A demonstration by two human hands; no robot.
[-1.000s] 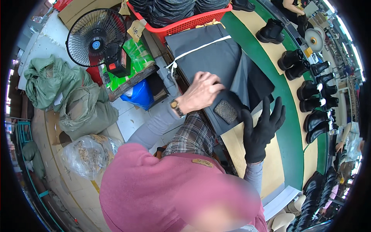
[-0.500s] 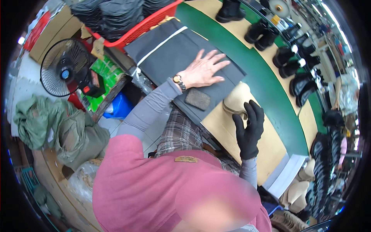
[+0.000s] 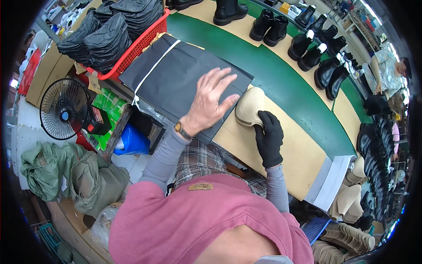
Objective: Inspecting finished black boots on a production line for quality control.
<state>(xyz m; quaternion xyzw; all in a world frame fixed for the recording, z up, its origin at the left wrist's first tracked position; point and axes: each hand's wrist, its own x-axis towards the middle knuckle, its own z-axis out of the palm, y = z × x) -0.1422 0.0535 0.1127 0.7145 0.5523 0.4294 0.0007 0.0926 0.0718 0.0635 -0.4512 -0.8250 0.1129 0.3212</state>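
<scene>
My bare left hand [image 3: 207,102], with a wristwatch [image 3: 181,130] at its wrist, is over the black sheet [image 3: 176,72] with its fingers spread. Whether the palm touches the sheet, I cannot tell. My right hand [image 3: 269,140], in a black glove, has its fingers and thumb closed on the near end of a small stack of beige insoles [image 3: 250,105]. These curved, sole-shaped pieces lie on a tan board [image 3: 285,145], close to the sheet's right edge. A white band [image 3: 156,70] crosses the black sheet.
Black boots [image 3: 268,28] stand in pairs along the green bench [image 3: 303,94]. A red basket [image 3: 140,48] of black-wrapped bundles is at the far left, above a fan [image 3: 64,110]. More beige insoles [image 3: 347,200] are stacked at right, beside a white box edge [image 3: 332,180]. Another person stands far right.
The view has shifted. My right hand's fingers have closed in on the insoles' near end. My left hand has tilted, and the dark grey block seen beside it is now out of sight.
</scene>
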